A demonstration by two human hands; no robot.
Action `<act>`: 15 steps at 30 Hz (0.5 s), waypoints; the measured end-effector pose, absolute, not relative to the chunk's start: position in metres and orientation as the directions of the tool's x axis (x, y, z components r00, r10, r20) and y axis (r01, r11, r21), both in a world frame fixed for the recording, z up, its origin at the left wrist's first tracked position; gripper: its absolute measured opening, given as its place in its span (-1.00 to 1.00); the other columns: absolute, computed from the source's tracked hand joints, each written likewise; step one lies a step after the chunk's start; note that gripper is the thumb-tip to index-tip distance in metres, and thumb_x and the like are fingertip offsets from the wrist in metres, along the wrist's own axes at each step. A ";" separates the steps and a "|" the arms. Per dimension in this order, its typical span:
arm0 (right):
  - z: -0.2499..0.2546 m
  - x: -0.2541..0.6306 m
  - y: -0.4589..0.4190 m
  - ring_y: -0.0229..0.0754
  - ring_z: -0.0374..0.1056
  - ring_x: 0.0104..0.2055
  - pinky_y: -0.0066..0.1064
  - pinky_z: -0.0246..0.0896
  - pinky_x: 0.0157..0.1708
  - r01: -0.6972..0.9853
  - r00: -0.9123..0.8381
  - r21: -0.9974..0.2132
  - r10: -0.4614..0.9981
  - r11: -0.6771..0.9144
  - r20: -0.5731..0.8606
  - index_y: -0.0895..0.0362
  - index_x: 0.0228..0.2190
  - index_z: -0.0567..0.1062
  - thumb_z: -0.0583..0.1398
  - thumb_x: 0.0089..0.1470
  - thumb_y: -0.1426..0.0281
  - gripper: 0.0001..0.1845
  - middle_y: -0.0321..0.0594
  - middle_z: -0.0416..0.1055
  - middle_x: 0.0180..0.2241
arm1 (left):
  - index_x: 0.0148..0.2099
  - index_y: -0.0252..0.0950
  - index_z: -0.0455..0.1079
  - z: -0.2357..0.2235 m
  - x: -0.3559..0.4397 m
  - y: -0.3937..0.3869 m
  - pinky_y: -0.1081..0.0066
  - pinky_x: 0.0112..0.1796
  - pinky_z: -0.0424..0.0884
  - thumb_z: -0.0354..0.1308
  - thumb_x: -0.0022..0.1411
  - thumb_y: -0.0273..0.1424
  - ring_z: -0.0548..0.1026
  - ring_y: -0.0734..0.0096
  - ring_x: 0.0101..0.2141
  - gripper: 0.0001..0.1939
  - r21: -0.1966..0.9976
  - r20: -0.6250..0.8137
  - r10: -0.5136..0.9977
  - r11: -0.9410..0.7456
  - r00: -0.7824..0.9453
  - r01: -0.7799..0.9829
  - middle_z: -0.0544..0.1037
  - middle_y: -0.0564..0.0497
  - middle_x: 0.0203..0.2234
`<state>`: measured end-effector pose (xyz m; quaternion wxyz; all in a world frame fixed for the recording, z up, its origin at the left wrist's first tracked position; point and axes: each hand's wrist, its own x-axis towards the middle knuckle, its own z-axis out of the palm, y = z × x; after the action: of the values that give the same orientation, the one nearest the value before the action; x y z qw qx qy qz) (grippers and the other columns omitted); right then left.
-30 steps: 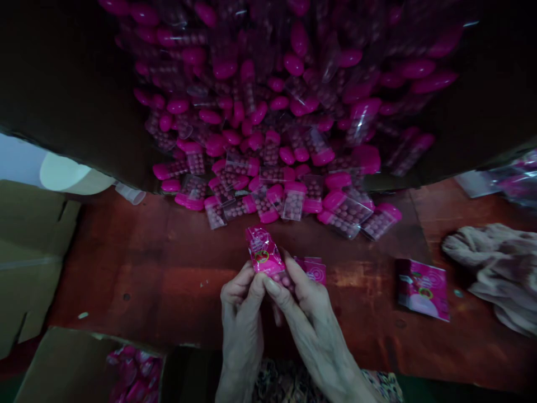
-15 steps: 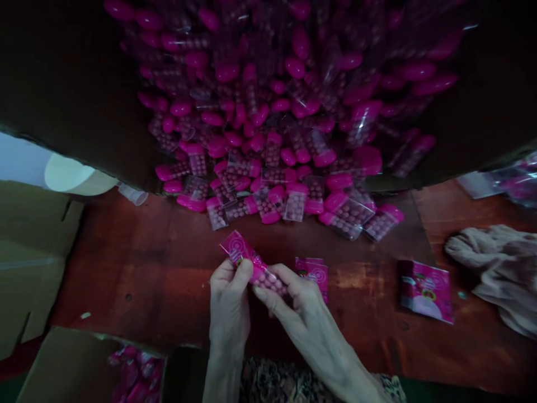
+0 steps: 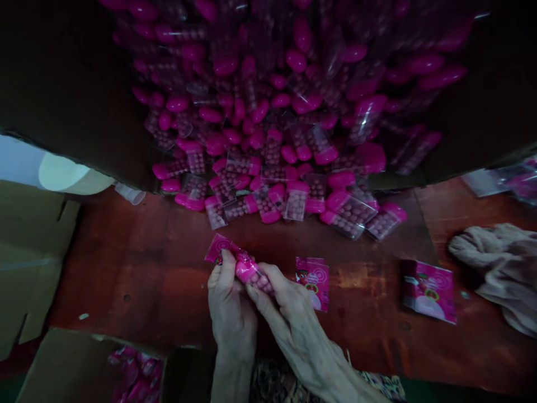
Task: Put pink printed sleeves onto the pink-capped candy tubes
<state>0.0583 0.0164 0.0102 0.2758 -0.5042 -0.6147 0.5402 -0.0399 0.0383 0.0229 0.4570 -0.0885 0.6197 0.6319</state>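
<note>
My left hand (image 3: 232, 305) pinches a pink printed sleeve (image 3: 218, 244) between thumb and fingers. In my right hand (image 3: 289, 310) is a small clear candy box (image 3: 260, 281) full of round pink candies, its pink cap pointing up and left toward the sleeve. Cap and sleeve meet between the two hands; how far one is inside the other I cannot tell. Just right of my right hand, a few flat printed sleeves (image 3: 314, 282) lie on the red-brown table (image 3: 168, 252).
A large dark carton (image 3: 71, 95) opens toward me, with many pink-capped candy boxes (image 3: 296, 200) spilling out. Farther right lie a thicker stack of sleeves (image 3: 432, 292) and a crumpled cloth (image 3: 495, 263). At lower left, an open carton (image 3: 62, 369) holds pink packs (image 3: 136, 375).
Both hands have shifted slightly left with the sleeve and candy box. My left thumb has moved up along the sleeve, and more of the box's pink cap shows. The loose sleeves are less covered.
</note>
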 end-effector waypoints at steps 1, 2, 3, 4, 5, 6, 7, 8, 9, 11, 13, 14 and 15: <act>0.013 0.057 0.020 -0.20 0.36 -0.10 -0.40 0.33 -0.10 0.329 -0.336 -0.937 0.913 -0.117 -0.232 -0.06 0.06 0.26 0.06 0.16 0.22 -0.58 -0.27 0.41 -0.07 | -0.45 -0.31 0.35 0.023 -0.040 0.039 0.52 -0.49 0.33 0.24 0.00 -0.16 0.39 0.55 -0.58 -0.70 0.695 -0.686 0.468 0.192 -0.557 -0.693 0.45 0.11 -0.61; 0.017 0.056 0.023 -0.21 0.38 -0.15 -0.41 0.34 -0.14 0.336 -0.341 -0.930 0.902 -0.147 -0.266 -0.05 0.01 0.31 0.06 0.16 0.22 -0.63 -0.28 0.44 -0.13 | -0.46 -0.31 0.35 0.023 -0.039 0.039 0.53 -0.51 0.32 0.24 0.00 -0.16 0.38 0.56 -0.59 -0.69 0.699 -0.681 0.474 0.192 -0.558 -0.689 0.44 0.12 -0.62; 0.021 0.055 0.027 -0.22 0.38 -0.22 -0.43 0.34 -0.19 0.341 -0.343 -0.923 0.891 -0.177 -0.298 -0.03 -0.05 0.37 0.06 0.17 0.22 -0.68 -0.30 0.46 -0.21 | -0.46 -0.31 0.35 0.024 -0.039 0.039 0.54 -0.52 0.30 0.24 0.00 -0.16 0.36 0.58 -0.60 -0.70 0.711 -0.665 0.488 0.181 -0.565 -0.680 0.43 0.13 -0.63; 0.023 0.055 0.030 -0.24 0.38 -0.29 -0.44 0.33 -0.24 0.337 -0.347 -0.920 0.882 -0.200 -0.319 -0.02 -0.11 0.41 0.05 0.17 0.22 -0.72 -0.32 0.47 -0.29 | -0.47 -0.31 0.35 0.024 -0.039 0.039 0.55 -0.52 0.30 0.25 -0.01 -0.17 0.35 0.59 -0.61 -0.71 0.725 -0.643 0.512 0.166 -0.570 -0.668 0.42 0.14 -0.64; 0.025 0.055 0.033 -0.24 0.37 -0.34 -0.44 0.32 -0.29 0.327 -0.343 -0.920 0.880 -0.216 -0.329 -0.01 -0.16 0.43 0.06 0.17 0.22 -0.75 -0.32 0.47 -0.34 | -0.47 -0.31 0.36 0.024 -0.039 0.039 0.55 -0.50 0.31 0.27 -0.02 -0.20 0.36 0.59 -0.60 -0.73 0.736 -0.621 0.543 0.155 -0.566 -0.658 0.43 0.14 -0.63; 0.024 0.056 0.035 -0.23 0.36 -0.36 -0.44 0.31 -0.31 0.314 -0.327 -0.922 0.885 -0.229 -0.331 0.01 -0.19 0.44 0.07 0.16 0.21 -0.75 -0.32 0.47 -0.37 | -0.45 -0.31 0.38 0.024 -0.039 0.039 0.54 -0.47 0.33 0.28 -0.03 -0.24 0.37 0.58 -0.57 -0.76 0.743 -0.602 0.578 0.155 -0.550 -0.651 0.45 0.13 -0.61; 0.022 0.058 0.036 -0.22 0.36 -0.36 -0.42 0.30 -0.33 0.298 -0.304 -0.925 0.895 -0.237 -0.327 0.03 -0.19 0.44 0.08 0.14 0.20 -0.74 -0.30 0.46 -0.37 | -0.43 -0.32 0.41 0.024 -0.039 0.039 0.52 -0.42 0.34 0.30 -0.05 -0.29 0.40 0.57 -0.54 -0.79 0.744 -0.592 0.613 0.165 -0.524 -0.648 0.47 0.11 -0.58; 0.020 0.059 0.036 -0.19 0.35 -0.34 -0.41 0.29 -0.32 0.283 -0.278 -0.926 0.903 -0.248 -0.327 0.05 -0.19 0.44 0.09 0.12 0.18 -0.71 -0.27 0.46 -0.35 | -0.41 -0.33 0.43 0.024 -0.039 0.038 0.49 -0.37 0.36 0.31 -0.06 -0.34 0.42 0.54 -0.50 -0.82 0.739 -0.591 0.641 0.185 -0.491 -0.648 0.50 0.08 -0.55; 0.016 0.061 0.035 -0.17 0.35 -0.30 -0.40 0.29 -0.30 0.270 -0.263 -0.927 0.906 -0.261 -0.332 0.07 -0.18 0.44 0.10 0.11 0.16 -0.68 -0.25 0.45 -0.33 | -0.39 -0.34 0.45 0.024 -0.039 0.038 0.47 -0.33 0.36 0.31 -0.06 -0.37 0.44 0.51 -0.47 -0.83 0.729 -0.599 0.658 0.213 -0.456 -0.651 0.52 0.05 -0.52; 0.011 0.065 0.033 -0.15 0.33 -0.26 -0.38 0.29 -0.27 0.251 -0.259 -0.926 0.902 -0.282 -0.345 0.08 -0.17 0.43 0.12 0.08 0.13 -0.64 -0.21 0.44 -0.30 | -0.39 -0.36 0.47 0.025 -0.041 0.037 0.44 -0.31 0.36 0.30 -0.06 -0.39 0.45 0.49 -0.46 -0.85 0.707 -0.619 0.675 0.258 -0.401 -0.659 0.53 0.03 -0.52; 0.009 0.067 0.030 -0.14 0.32 -0.24 -0.36 0.29 -0.24 0.249 -0.257 -0.922 0.897 -0.297 -0.359 0.07 -0.16 0.43 0.12 0.07 0.12 -0.63 -0.19 0.43 -0.28 | -0.41 -0.37 0.48 0.025 -0.042 0.036 0.43 -0.32 0.37 0.30 -0.06 -0.39 0.44 0.48 -0.48 -0.85 0.686 -0.632 0.689 0.284 -0.354 -0.670 0.53 0.02 -0.55; 0.009 0.067 0.029 -0.13 0.32 -0.23 -0.35 0.29 -0.24 0.252 -0.250 -0.919 0.897 -0.303 -0.365 0.06 -0.17 0.43 0.12 0.07 0.11 -0.63 -0.19 0.43 -0.28 | -0.42 -0.37 0.49 0.025 -0.042 0.035 0.44 -0.34 0.37 0.31 -0.07 -0.39 0.44 0.49 -0.50 -0.85 0.675 -0.636 0.698 0.295 -0.331 -0.676 0.53 0.02 -0.56; 0.009 0.068 0.028 -0.12 0.32 -0.24 -0.34 0.29 -0.24 0.254 -0.242 -0.917 0.898 -0.308 -0.368 0.05 -0.18 0.43 0.12 0.07 0.10 -0.63 -0.18 0.43 -0.29 | -0.42 -0.37 0.49 0.025 -0.041 0.034 0.45 -0.35 0.36 0.32 -0.09 -0.39 0.43 0.50 -0.50 -0.84 0.665 -0.640 0.702 0.301 -0.313 -0.683 0.52 0.03 -0.57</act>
<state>0.0677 0.0281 0.0093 0.2723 -0.5523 -0.5215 0.5907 -0.0415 0.0343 0.0254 0.5862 0.0084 0.5541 0.5909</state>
